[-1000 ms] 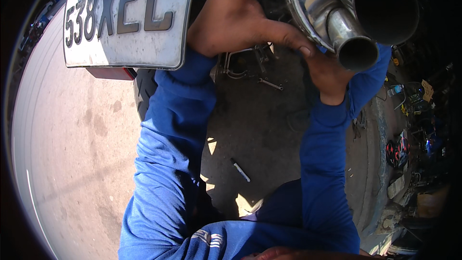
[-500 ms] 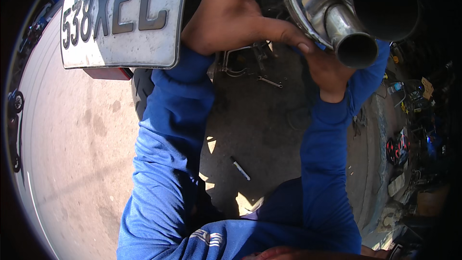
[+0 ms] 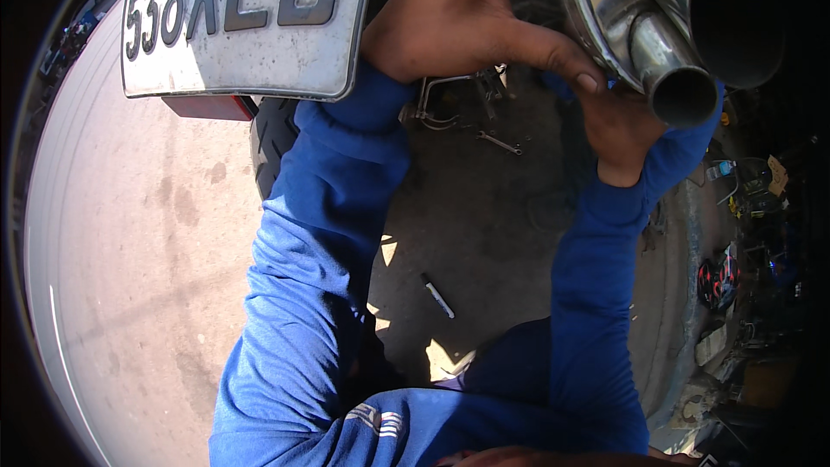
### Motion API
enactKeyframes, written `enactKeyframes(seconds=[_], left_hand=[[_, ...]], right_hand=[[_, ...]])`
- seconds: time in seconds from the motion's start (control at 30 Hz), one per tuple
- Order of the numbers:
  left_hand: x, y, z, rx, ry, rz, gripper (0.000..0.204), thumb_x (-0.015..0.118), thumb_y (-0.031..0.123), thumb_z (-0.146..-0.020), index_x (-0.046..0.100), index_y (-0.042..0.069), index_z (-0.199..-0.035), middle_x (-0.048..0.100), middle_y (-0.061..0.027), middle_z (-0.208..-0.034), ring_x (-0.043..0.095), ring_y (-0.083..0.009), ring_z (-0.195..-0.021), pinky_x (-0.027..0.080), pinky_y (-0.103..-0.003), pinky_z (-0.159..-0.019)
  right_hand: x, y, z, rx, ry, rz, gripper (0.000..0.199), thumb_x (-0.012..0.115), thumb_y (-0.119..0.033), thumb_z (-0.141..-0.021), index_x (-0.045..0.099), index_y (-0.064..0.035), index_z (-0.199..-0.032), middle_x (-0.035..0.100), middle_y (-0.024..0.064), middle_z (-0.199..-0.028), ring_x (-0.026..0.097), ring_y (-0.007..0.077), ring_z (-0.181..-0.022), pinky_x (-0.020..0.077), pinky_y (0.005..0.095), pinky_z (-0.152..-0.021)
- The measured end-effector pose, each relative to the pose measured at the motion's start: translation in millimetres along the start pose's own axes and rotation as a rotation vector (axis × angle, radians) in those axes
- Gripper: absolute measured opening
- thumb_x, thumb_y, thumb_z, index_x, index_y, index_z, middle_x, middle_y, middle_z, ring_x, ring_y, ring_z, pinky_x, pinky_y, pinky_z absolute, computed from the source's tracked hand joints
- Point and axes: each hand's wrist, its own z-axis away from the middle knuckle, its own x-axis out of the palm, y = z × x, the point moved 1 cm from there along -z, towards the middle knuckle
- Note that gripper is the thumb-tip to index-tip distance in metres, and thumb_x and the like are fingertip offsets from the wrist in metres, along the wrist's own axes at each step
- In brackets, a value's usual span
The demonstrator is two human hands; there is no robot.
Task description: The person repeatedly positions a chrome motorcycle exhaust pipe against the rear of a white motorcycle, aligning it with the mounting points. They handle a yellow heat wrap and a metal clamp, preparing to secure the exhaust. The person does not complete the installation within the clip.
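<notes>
One chrome exhaust [image 3: 609,0] sits at upper right; the left hand [image 3: 467,26], thumb spread, is beside it, the right hand [image 3: 624,134] beneath its smaller pipe [image 3: 664,47]. Grip obscured: cannot tell for either hand. Floor [image 3: 484,233]: sunlit and dark-spotted at left, shaded centrally; marker [image 3: 438,297] and wrench [image 3: 500,143] lying well apart. Assorted clutter [image 3: 718,281] lines the right side.

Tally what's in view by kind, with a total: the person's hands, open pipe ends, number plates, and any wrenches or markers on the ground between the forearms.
Hands: 2 (left hand, right hand)
Open pipe ends: 2 (larger pipe, smaller pipe)
Number plate: 1
Wrench: 1
Marker: 1
Total: 7
</notes>
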Motion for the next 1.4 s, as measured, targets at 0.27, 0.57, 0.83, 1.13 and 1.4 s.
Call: enactKeyframes(seconds=[0.27,0.57,0.83,1.13,1.4], left_hand=[[1.7,-1.6,-2.8,0.025,0.015,0.026,0.119,0.102,0.024,-0.057,0.039,-0.006,-0.154,0.048,-0.0156,-0.143,0.045,-0.0285,-0.138,0.034,-0.04,-0.119],[0.0,-0.2,-2.1,0.036,0.003,-0.013,0.118,0.102,0.021,-0.056,0.04,-0.006,-0.153,0.048,-0.0149,-0.144,0.046,-0.0286,-0.138,0.034,-0.041,-0.12],[2.1,1.5,2.8,-0.056,0.032,0.048,0.118,0.102,0.018,-0.056,0.039,-0.006,-0.153,0.047,-0.0155,-0.145,0.045,-0.0286,-0.14,0.034,-0.041,-0.12],[0.6,-1.3,-1.4,0.023,0.006,0.006,0.118,0.102,0.02,-0.056,0.039,-0.006,-0.153,0.047,-0.0159,-0.146,0.046,-0.029,-0.14,0.035,-0.041,-0.12],[1.2,-5.4,-0.8,0.003,0.027,0.052,0.12,0.103,0.022,-0.054,0.041,-0.006,-0.152,0.048,-0.0157,-0.146,0.047,-0.0291,-0.139,0.036,-0.041,-0.119]], right_hand=[[-0.9,-8.1,2.6,0.032,-0.044,-0.203,0.078,0.092,-0.009,-0.069,0.049,-0.0013,-0.133,0.069,0.0099,-0.112,0.069,0.0209,-0.103,0.0532,0.0354,-0.095],[-2.7,6.3,1.4,-0.142,0.004,-0.156,0.098,0.09,-0.022,-0.079,0.03,0.0021,-0.153,0.045,0.0195,-0.151,0.049,0.0305,-0.138,0.0421,0.0438,-0.117],[-9.0,6.7,3.4,-0.013,-0.079,-0.155,0.1,0.09,-0.016,-0.078,0.029,0.0018,-0.154,0.045,0.0191,-0.151,0.048,0.0303,-0.139,0.0413,0.0441,-0.118],[0.3,2.4,2.5,-0.121,0.005,-0.089,0.105,0.091,-0.015,-0.077,0.023,-0.0015,-0.156,0.042,0.0174,-0.154,0.044,0.0302,-0.143,0.0376,0.0443,-0.121],[-2.0,4.5,3.5,-0.136,-0.018,-0.086,0.103,0.091,-0.016,-0.078,0.025,-0.0014,-0.156,0.042,0.0176,-0.154,0.044,0.0304,-0.143,0.0371,0.0443,-0.121]])
